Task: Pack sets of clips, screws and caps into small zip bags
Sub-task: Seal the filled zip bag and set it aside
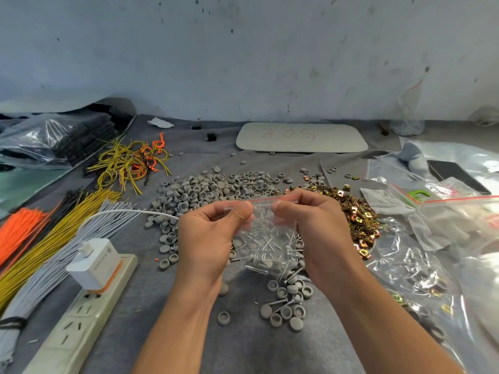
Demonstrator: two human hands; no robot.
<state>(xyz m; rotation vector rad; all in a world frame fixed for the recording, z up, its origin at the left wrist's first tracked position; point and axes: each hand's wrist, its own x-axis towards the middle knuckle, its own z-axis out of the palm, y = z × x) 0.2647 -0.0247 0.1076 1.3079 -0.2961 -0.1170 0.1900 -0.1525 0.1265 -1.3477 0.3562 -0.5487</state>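
Both hands, left hand (pixel 208 236) and right hand (pixel 310 225), pinch the red-striped top edge of a small clear plastic zip bag (pixel 266 238), held above scattered grey round plastic caps (pixel 210 190), silver screws (pixel 278 303) and gold metal clips (pixel 356 214).

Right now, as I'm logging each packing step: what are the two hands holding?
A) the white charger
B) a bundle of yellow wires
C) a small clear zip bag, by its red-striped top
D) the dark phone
C: the left hand and the right hand each pinch the top edge of the zip bag along its red stripe, in front of the pile of grey caps.
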